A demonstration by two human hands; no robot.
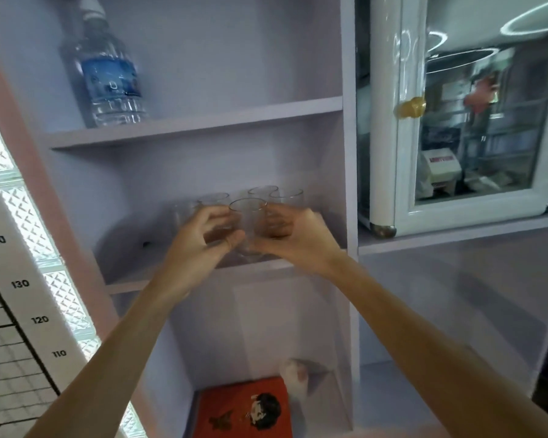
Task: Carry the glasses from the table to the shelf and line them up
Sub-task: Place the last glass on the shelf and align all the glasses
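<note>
In the head view, the left hand (203,238) and right hand (285,235) are together grasping a clear, round drinking glass (247,226) near the front edge of the pale lilac shelf (133,284). Several more clear glasses (276,197) are standing just behind, so pushing in carelessly risks knocking them.

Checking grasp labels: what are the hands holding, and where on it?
Both the left hand and right hand clasp the front glass by its lower sides.

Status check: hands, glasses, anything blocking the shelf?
Left hand and right hand grip one clear drinking glass. Other clear glasses crowd behind on the pale middle shelf.
</note>
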